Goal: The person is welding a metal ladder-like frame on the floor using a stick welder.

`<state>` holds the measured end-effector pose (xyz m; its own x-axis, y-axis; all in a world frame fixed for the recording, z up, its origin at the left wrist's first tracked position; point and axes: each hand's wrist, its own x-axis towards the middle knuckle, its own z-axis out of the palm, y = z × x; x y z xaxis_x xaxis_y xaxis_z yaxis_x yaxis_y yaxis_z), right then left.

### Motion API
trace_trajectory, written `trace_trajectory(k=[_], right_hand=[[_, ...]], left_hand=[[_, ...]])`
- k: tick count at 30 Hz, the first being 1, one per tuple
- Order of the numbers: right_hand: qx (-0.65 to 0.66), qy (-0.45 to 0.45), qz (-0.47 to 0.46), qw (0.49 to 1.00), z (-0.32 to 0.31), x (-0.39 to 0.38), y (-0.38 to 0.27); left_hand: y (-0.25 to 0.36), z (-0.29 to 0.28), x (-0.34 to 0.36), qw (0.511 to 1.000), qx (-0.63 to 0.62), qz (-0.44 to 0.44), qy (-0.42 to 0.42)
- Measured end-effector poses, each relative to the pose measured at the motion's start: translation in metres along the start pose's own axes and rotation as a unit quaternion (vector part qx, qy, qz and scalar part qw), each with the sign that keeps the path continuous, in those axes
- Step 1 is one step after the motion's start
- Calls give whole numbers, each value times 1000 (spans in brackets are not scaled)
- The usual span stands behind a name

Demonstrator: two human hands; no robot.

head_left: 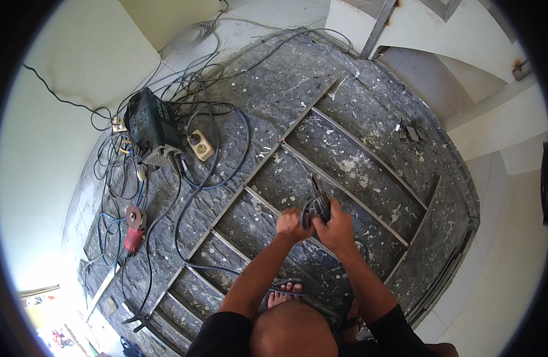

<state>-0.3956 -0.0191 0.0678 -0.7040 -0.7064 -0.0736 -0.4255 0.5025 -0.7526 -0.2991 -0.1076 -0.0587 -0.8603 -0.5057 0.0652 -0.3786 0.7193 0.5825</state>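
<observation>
Both my hands meet over the middle of a metal frame of long rails and crossbars [357,194]. My right hand [336,230] is closed around a dark welding electrode holder [317,199]. Its jaws point away from me, and a thin rod [299,162] seems to run from them toward a crossbar joint on the left rail. My left hand [292,225] is closed too, pressed against the holder's left side where a grey-blue loop shows. The fingers partly hide what they grip there. My bare foot in a sandal [284,293] stands between the crossbars.
A dark welding machine [154,128] stands at the left among tangled cables [211,110]. Beside it lie a cream socket block [201,146] and a red angle grinder [134,231]. Small metal offcuts [409,132] lie at the right. A paint-spotted dark sheet [262,95] covers the floor.
</observation>
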Motion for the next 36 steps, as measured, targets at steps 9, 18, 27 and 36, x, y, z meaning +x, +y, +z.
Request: trace_trajectory(k=[9, 18, 27, 36], right_hand=[[46, 3, -29, 999, -3, -3, -4], [52, 7, 1, 999, -4, -8, 2], [32, 9, -24, 999, 6, -5, 10], [39, 16, -21, 999, 8, -3, 5]], left_hand=[[0, -2, 0, 1000, 9, -5, -22], [0, -1, 1, 998, 47, -7, -47], [-2, -1, -1, 1000, 2, -1, -27], [-4, 5, -1, 998, -40, 16, 44]])
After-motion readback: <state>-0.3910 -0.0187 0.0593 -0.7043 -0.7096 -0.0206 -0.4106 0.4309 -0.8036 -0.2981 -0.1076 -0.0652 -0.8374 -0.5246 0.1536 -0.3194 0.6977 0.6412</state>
